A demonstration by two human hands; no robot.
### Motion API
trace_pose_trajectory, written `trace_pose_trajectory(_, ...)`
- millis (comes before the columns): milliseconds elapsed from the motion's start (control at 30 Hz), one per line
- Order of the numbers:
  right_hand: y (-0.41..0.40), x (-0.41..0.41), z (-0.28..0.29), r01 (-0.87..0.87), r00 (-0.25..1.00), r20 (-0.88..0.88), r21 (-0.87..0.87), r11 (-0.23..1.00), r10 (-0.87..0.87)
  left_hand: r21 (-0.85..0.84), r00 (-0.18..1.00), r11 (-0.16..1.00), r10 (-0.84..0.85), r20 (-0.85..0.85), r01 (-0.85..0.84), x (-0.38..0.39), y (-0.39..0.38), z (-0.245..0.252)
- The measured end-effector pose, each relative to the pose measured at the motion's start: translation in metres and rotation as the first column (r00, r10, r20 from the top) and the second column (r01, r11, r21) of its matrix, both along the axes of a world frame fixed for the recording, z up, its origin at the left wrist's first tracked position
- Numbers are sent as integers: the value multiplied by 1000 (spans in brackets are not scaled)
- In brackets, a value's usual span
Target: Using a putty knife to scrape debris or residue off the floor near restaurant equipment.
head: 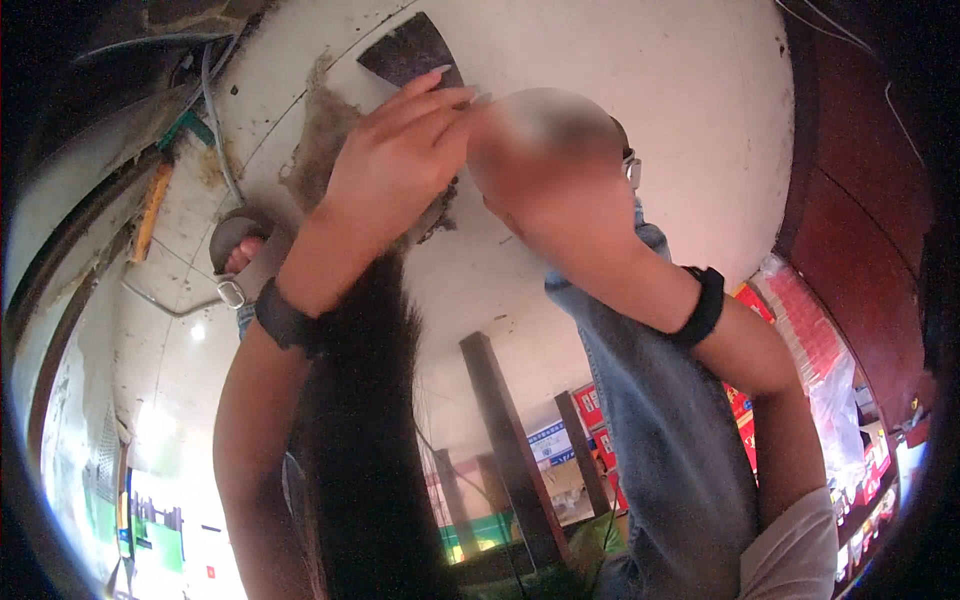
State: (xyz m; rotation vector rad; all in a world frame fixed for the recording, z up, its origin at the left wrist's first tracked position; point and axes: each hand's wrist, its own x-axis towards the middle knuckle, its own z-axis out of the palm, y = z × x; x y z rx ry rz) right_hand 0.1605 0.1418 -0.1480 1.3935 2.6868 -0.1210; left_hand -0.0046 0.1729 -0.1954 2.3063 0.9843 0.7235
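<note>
In the head view my left hand (397,161) is raised over the pale floor, its fingers stretched towards my right hand (577,206). The two hands meet or overlap near the fingertips. A blurred patch covers most of my right hand, so whatever it grips is hidden. Just beyond my left fingers shows a dark, fan-shaped flat piece (412,49), like a blade; whether a hand holds it cannot be told. Each wrist wears a black band. Long dark hair (367,420) hangs below my left hand.
Sandalled feet (244,251) and a jeans leg (660,390) frame the floor. At left lie a grey cable (217,127) and an orange bar (152,211). Dark posts (506,442) stand lower down; red packages (802,315) are by the dark red panel (855,195) at right.
</note>
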Motion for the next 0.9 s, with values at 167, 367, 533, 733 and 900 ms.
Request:
trace_pose_trajectory(167,9,-4,-6,26,998,58,110,994,-32,129,1000,992,13,-13,-11,-1,8,-2)
trace_pose_trajectory(367,2,0,-8,16,999,-29,71,997,-14,141,1000,990,21,-10,-19,0,6,-10)
trace_pose_trajectory(533,1,3,34,108,994,-4,7,994,-108,135,998,991,-11,54,3,6,-2,14)
trace_pose_trajectory(733,16,2,34,144,986,-93,33,989,-140,169,996,984,34,81,-47,6,9,26)
trace_pose_trajectory(900,16,-8,5,108,991,-87,112,988,-99,199,997,977,61,50,-69,-7,17,-4)
